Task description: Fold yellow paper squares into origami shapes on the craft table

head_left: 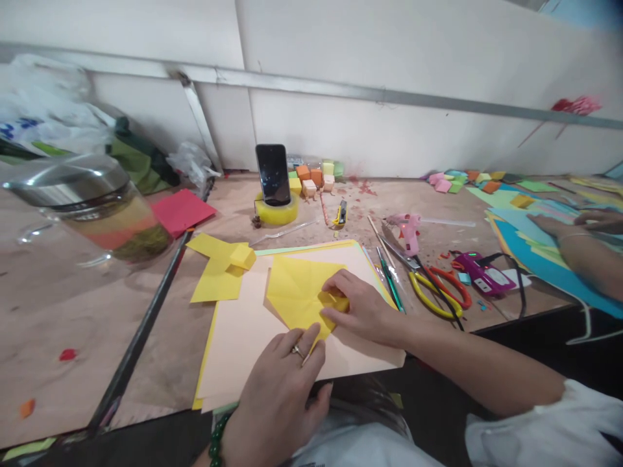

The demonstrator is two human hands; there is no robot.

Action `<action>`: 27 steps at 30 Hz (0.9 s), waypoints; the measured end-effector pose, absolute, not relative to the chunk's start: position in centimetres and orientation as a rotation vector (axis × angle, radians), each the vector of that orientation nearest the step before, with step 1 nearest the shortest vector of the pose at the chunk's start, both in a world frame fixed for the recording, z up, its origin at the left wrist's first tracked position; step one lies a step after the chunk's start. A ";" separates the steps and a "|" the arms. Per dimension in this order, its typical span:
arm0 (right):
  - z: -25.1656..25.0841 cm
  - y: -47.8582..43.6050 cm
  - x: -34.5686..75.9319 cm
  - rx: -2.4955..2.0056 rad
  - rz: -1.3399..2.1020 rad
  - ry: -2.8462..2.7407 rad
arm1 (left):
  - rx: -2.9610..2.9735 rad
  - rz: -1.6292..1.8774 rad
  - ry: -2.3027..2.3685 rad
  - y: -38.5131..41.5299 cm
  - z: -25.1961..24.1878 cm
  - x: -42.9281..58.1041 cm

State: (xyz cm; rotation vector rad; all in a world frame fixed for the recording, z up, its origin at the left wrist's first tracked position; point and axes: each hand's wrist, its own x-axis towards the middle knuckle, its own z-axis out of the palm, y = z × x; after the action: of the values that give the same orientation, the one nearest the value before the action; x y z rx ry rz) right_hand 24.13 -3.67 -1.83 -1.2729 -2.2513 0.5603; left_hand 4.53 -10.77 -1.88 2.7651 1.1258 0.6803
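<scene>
A creased yellow sheet of paper [296, 292] lies on a stack of pale peach paper [238, 344], with its right corner folded inward. My right hand [360, 308] is closed on that folded corner, thumb and fingers pinching it. At the near edge of the yellow sheet, my left hand [287, 379] is closed with curled fingers on the paper, its thumb below the edge. It wears a ring and a green bead bracelet [218, 441]. Left of the stack are flat yellow paper pieces [214, 279] with a small folded yellow cube [242, 257] on top.
A phone [273, 174] stands in a yellow tape roll [276, 211], near paper cubes [311, 176]. Scissors [435, 295], a pink glue gun [409, 233] and a purple power strip [481, 272] lie right. A glass jar [111, 220] stands left. Another person's hands [584, 240] rest on coloured paper.
</scene>
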 end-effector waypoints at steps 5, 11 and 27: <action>-0.6 -4.3 24.0 -1.303 0.596 -2.298 | 2.768 0.619 1.159 -10.7 -1.9 4.7; 0.1 -4.5 25.4 -1.362 0.635 -2.365 | 2.775 0.643 1.143 -10.7 -1.8 4.6; 0.2 -4.1 25.9 -1.335 0.401 -2.330 | 2.683 0.710 1.139 -10.7 -2.2 4.2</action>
State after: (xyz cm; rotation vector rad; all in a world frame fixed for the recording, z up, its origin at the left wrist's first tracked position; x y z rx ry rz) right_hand 25.93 -4.09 0.24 -1.3350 -2.3297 0.4010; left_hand 4.18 -10.69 -2.18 2.6834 1.1387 0.7101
